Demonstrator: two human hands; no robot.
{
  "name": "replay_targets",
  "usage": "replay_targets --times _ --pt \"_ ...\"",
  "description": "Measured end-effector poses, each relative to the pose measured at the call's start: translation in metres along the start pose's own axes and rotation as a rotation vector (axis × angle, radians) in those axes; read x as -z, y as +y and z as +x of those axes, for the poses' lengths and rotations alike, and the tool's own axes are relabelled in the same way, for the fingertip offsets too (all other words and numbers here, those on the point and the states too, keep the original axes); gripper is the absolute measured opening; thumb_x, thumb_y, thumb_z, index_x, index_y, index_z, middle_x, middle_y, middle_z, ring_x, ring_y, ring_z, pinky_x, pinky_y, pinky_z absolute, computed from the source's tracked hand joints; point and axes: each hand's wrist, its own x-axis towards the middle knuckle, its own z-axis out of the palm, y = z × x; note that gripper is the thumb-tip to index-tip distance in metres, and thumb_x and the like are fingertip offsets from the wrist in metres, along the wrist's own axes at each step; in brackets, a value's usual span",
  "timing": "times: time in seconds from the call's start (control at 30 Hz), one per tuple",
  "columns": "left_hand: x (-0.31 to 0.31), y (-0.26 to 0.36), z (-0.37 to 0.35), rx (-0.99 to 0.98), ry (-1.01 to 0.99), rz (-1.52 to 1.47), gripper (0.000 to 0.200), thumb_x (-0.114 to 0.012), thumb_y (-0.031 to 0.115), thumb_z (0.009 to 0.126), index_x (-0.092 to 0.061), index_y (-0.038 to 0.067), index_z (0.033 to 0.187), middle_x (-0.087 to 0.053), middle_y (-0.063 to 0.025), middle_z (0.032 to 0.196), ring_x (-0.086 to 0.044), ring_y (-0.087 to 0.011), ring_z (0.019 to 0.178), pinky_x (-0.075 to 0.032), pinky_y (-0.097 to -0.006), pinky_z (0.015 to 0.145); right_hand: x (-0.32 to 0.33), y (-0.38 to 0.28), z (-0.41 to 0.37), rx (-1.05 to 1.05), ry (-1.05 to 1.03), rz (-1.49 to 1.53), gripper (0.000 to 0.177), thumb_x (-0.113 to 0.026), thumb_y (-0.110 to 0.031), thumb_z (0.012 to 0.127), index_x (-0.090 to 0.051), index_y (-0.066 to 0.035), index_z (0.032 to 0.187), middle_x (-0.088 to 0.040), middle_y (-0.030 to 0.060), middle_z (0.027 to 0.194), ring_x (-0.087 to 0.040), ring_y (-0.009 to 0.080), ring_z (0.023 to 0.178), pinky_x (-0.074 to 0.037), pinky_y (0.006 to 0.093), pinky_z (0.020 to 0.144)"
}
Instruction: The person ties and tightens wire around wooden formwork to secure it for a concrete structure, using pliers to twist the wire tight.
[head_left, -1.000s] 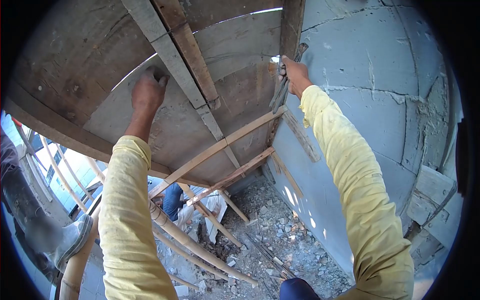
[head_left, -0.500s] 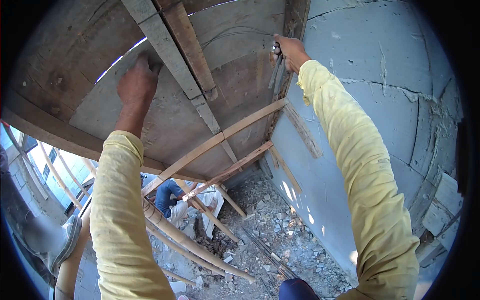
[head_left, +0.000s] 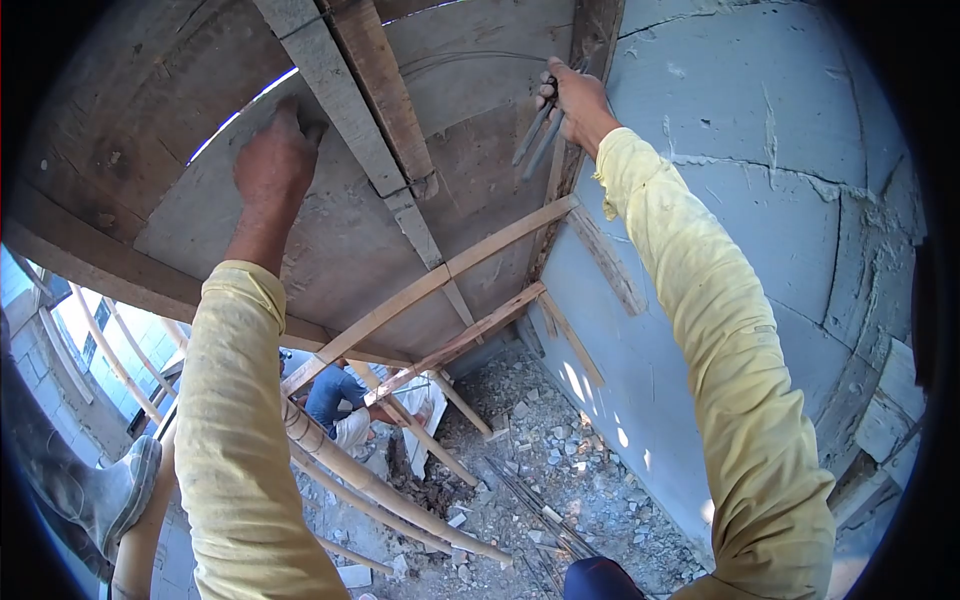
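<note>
Overhead, my right hand (head_left: pixel 574 98) is closed around pincers (head_left: pixel 540 142), whose two grey handles point down and spread apart. Thin wires (head_left: pixel 465 57) run leftward from the same hand across the underside of the boards. My left hand (head_left: pixel 275 165) is raised against a grey panel (head_left: pixel 185 215), just left of a pale wooden batten (head_left: pixel 330 95). Its fingers are bent at the panel beside a bright slit, and whatever they may pinch is hidden. A brown beam (head_left: pixel 385 100) runs alongside the batten, with tie wire around their lower ends.
A grey block wall (head_left: pixel 720 250) rises on the right. Wooden braces (head_left: pixel 440 280) and bamboo poles (head_left: pixel 390 490) cross below me. Rubble (head_left: pixel 540 440) covers the ground, where a person (head_left: pixel 335 400) in blue crouches. At lower left, another person's boot (head_left: pixel 125 490) rests on a pole.
The pincers' handles have swung out and spread apart below my right hand. My left hand stays at nearly the same spot on the panel.
</note>
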Motion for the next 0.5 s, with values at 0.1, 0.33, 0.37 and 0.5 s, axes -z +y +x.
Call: replay_targets --times 0.1,0.33,0.37,0.5 --pt "-0.003 -0.002 0.0 -0.016 0.019 -0.008 0.051 -0.061 0.042 0.089 -0.051 0.016 0.132 -0.069 -0.0173 0.105 -0.066 -0.0388 0.096 -0.052 -0.0498 0.081 -0.007 0.004 -0.005 0.032 0.023 -0.119 0.017 -0.058 -0.018 0.097 -0.054 -0.002 0.091 -0.056 0.0051 0.075 -0.05 0.0125 0.056 -0.047 0.0298 0.049" --pt "-0.001 -0.004 0.0 -0.045 0.027 0.003 0.043 -0.062 0.042 0.089 -0.054 0.014 0.122 -0.07 -0.0177 0.097 -0.067 -0.0389 0.091 -0.053 -0.0503 0.076 -0.006 -0.001 0.019 0.137 0.017 -0.376 0.021 -0.06 -0.02 0.096 -0.056 -0.002 0.085 -0.055 0.0042 0.07 -0.05 0.0137 0.054 -0.046 0.0291 0.049" --pt "-0.002 -0.004 -0.001 -0.049 0.039 0.0 0.043 -0.062 0.042 0.089 -0.055 0.014 0.121 -0.07 -0.0179 0.097 -0.067 -0.0389 0.091 -0.053 -0.0504 0.076 -0.007 -0.003 0.018 0.178 0.023 -0.399 0.022 -0.06 -0.02 0.096 -0.055 -0.002 0.085 -0.054 0.0036 0.069 -0.049 0.0138 0.053 -0.046 0.0287 0.05" --pt "-0.006 -0.007 -0.001 -0.062 0.075 -0.025 0.041 -0.062 0.042 0.089 -0.055 0.014 0.12 -0.07 -0.0184 0.097 -0.067 -0.0392 0.091 -0.053 -0.0504 0.076 -0.01 0.002 0.022 0.124 0.038 -0.392 0.022 -0.06 -0.017 0.094 -0.058 0.002 0.084 -0.058 0.008 0.072 -0.052 0.0163 0.055 -0.045 0.0316 0.048"
